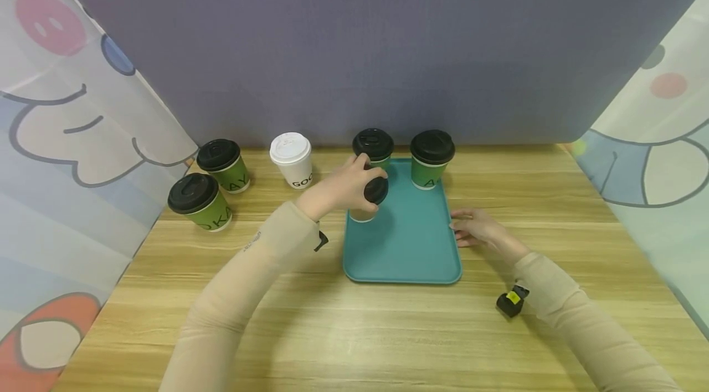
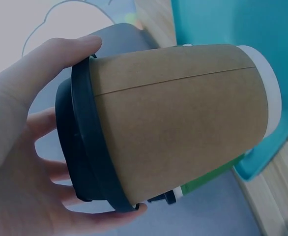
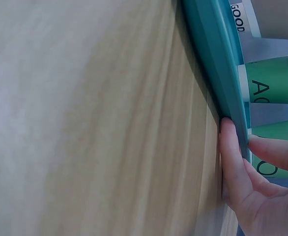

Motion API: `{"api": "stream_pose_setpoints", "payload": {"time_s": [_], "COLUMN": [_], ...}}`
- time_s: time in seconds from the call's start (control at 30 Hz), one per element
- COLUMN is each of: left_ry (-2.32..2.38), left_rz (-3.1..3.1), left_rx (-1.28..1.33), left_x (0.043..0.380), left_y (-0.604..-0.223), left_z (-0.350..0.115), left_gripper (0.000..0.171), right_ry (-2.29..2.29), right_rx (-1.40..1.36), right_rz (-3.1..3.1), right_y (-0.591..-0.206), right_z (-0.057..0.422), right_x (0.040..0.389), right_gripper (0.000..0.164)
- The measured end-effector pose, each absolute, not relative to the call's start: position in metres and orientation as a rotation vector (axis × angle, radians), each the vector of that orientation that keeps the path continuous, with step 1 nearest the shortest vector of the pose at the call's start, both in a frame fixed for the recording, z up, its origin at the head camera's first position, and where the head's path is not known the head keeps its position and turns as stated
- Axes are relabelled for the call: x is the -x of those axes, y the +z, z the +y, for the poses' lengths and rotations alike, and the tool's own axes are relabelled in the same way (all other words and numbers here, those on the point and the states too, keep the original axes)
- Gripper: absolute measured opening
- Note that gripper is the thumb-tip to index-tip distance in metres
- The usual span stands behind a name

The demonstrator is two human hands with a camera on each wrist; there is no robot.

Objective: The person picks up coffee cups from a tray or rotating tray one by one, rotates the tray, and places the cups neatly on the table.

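Note:
My left hand (image 1: pixel 354 186) grips a brown paper cup (image 2: pixel 183 123) by its black lid (image 2: pixel 92 132), thumb on one side and fingers round the other. In the head view this cup is at the left part of the teal tray (image 1: pixel 407 244), its base close over the tray. My right hand (image 1: pixel 479 231) is at the tray's right edge; in the right wrist view its thumb lies on the rim and its fingers against the outer side, pinching the edge. Two green cups with black lids stand at the tray's far end, one left (image 1: pixel 373 144) and one right (image 1: pixel 431 161).
Left of the tray stands a white cup (image 1: pixel 292 159) with a white lid. Two more green cups, one farther back (image 1: pixel 224 164) and one nearer (image 1: pixel 200 201), stand at the table's left edge. A grey panel (image 1: pixel 365 47) rises behind the wooden table (image 1: pixel 354 336).

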State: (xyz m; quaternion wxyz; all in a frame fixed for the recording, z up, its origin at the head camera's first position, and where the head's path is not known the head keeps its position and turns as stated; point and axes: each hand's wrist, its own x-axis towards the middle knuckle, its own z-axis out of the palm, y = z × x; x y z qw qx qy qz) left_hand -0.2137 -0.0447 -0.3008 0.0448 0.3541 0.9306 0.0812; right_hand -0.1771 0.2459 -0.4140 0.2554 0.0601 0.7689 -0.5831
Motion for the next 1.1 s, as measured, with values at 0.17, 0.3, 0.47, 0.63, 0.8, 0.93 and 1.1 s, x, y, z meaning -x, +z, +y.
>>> {"api": "stream_pose_setpoints", "payload": {"time_s": [0.17, 0.3, 0.47, 0.63, 0.8, 0.93, 1.1], "left_ry": [0.216, 0.226, 0.282, 0.372, 0.440, 0.458, 0.442], "left_rz": [2.864, 2.887, 2.904, 2.919, 2.931, 2.952, 2.970], "left_rx": [-1.052, -1.022, -0.976, -0.980, -0.977, -0.940, -0.882], "left_x": [0.211, 0.209, 0.208, 0.207, 0.208, 0.208, 0.207], "left_y": [-0.301, -0.299, -0.298, -0.297, -0.298, -0.299, -0.298], "left_z": [-0.056, -0.065, -0.076, -0.090, -0.105, -0.117, -0.130], "left_gripper": [0.060, 0.059, 0.060, 0.060, 0.060, 0.059, 0.059], "right_ry": [-1.588, -1.585, -1.574, -1.576, -1.573, -1.570, -1.559], "right_rx": [-0.160, -0.162, -0.163, -0.160, -0.157, -0.167, -0.172], "right_rz": [2.085, 2.084, 2.089, 2.088, 2.095, 2.099, 2.103], "right_y": [-0.413, -0.413, -0.413, -0.413, -0.413, -0.413, -0.411], "right_z": [0.246, 0.245, 0.245, 0.246, 0.246, 0.246, 0.245], "right_x": [0.177, 0.177, 0.177, 0.176, 0.176, 0.177, 0.176], "right_gripper": [0.050, 0.050, 0.050, 0.051, 0.051, 0.051, 0.051]}}
